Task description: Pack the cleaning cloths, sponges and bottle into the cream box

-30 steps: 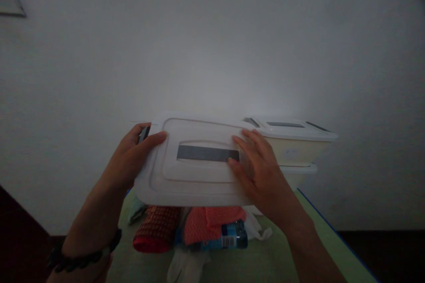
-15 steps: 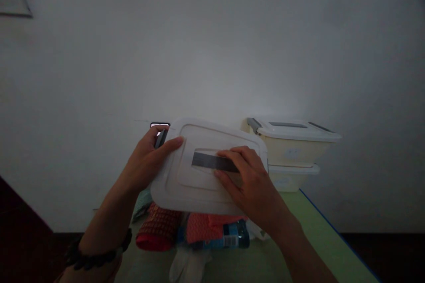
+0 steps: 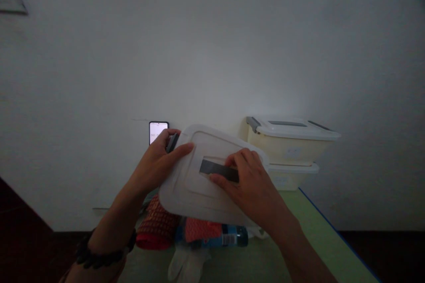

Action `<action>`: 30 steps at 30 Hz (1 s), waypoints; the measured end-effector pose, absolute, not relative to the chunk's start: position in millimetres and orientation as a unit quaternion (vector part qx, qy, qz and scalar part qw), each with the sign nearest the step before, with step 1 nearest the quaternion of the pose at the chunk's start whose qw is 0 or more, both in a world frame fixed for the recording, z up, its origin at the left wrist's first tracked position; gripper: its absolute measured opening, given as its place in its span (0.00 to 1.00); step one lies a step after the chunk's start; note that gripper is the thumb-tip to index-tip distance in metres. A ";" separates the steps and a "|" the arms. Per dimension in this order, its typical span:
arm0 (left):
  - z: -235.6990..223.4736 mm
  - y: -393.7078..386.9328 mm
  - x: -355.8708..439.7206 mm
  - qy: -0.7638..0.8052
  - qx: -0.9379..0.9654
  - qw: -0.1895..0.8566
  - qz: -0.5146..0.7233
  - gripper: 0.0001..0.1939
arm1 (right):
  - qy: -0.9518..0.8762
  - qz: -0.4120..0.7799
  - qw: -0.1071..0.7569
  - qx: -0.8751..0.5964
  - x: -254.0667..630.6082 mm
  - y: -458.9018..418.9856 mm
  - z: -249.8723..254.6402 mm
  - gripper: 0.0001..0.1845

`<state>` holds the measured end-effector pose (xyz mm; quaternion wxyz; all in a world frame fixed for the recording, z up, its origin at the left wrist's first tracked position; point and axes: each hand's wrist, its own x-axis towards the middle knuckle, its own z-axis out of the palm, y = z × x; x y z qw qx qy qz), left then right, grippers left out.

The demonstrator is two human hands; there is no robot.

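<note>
Head view: my left hand [image 3: 154, 166] pinches the lid's [image 3: 182, 192] side; my right hand [image 3: 254, 181] pinches its handle [image 3: 210, 168]. Boxes [image 3: 287, 147] sit at the table's [image 3: 315, 234] back right corner.

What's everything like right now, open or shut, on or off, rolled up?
White lid: tilted, held by left hand and right hand
Gray handle: gripped by right hand
Phone: screen on
Upper box: lid on
Lower box: lid on
Red patterned cloth: rolled
Blue package: partly covered by pink cloth

From here I see stacked boxes [image 3: 292, 146] far right on the table [image 3: 315, 230] — phone [image 3: 157, 130] far left, bottle [image 3: 232, 235] near.
</note>
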<state>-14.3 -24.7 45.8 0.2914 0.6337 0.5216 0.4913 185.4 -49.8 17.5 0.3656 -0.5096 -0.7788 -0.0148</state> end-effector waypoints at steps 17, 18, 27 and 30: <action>41.2 -20.6 -14.8 0.528 0.651 0.281 0.468 0.20 | -0.788 0.003 0.346 -0.510 186.5 -46.1 15.6 0.14; 41.2 -20.6 -14.7 0.528 0.653 0.280 0.465 0.20 | -0.789 0.001 0.342 -0.510 186.2 -46.1 15.8 0.14; 42.0 -22.4 -13.3 0.530 0.651 0.292 0.458 0.20 | -0.799 -0.018 0.331 -0.502 187.0 -47.2 16.4 0.14; 42.0 -22.1 -13.8 0.528 0.656 0.292 0.453 0.19 | -0.799 -0.013 0.327 -0.505 187.0 -47.1 16.4 0.14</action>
